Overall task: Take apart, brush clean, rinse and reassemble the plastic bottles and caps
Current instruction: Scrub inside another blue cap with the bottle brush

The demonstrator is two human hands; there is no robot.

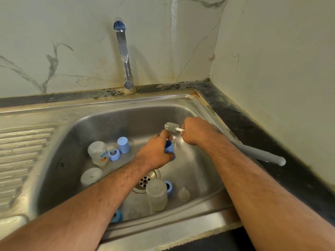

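Observation:
Over the steel sink (181, 104), my left hand (155, 153) grips a blue bottle cap (170, 149) with its open end facing the brush. My right hand (196, 131) grips a grey bottle brush (171, 127) near its bristled head, which is just above the cap and outside it; the long grey handle (261, 154) sticks out behind my wrist. In the basin lie a clear bottle with a printed label (97, 153), a blue ring (114, 154), another blue cap (123, 145), an upturned clear bottle (157, 194), a clear teat (184, 194) and a clear dome lid (90, 176).
The tap (125, 57) stands behind the basin and no water runs. The drain (145, 181) is under my left wrist. A ribbed draining board (21, 151) lies left. Dark counter (253, 127) and walls close in at the right. Another blue piece (117, 216) peeks out under my left forearm.

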